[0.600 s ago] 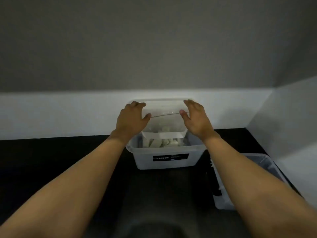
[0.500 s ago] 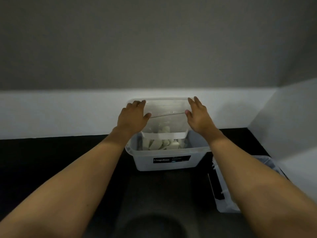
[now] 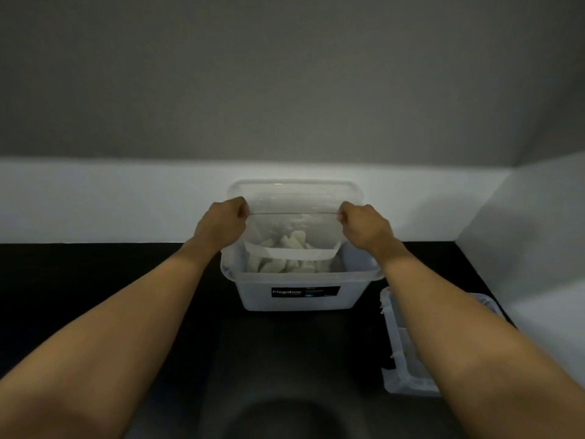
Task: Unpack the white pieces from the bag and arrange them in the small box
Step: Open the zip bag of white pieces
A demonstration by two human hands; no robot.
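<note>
**Status.** The task is appearing to sit at an early stage. The white pieces (image 3: 292, 242) are all lying inside the clear bag (image 3: 291, 224), which is standing in the Megabox tub (image 3: 258, 296) and rising above its rim. No piece is showing outside the bag. The small box (image 3: 400, 353) is lying on the black counter (image 3: 95, 274), to the right of the tub and nearer the person. The right forearm is covering much of it, and no white piece is showing in the part left visible. Judged from this, opening the bag, taking the pieces out and arranging them are all remaining to be done.

**Hands.** The left hand (image 3: 221, 224) is gripping the bag's top edge above the tub's left side, and the right hand (image 3: 364, 228) above the tub's right side. The fingers (image 3: 240, 207) of both are curling tightly, pinching that edge and drawing it into a straight line across the tub. Neither hand is holding anything else.

**Position of the pieces.** They are lying below the line of the fingers and between the two hands, apart from them, with the bag's film intervening. Some are showing above a white band across the bag, others below it, down within the tub.

**Other.** A clear lid-like panel (image 3: 294, 191) is standing behind the tub against the white wall; whether it belongs to the tub cannot be told.
</note>
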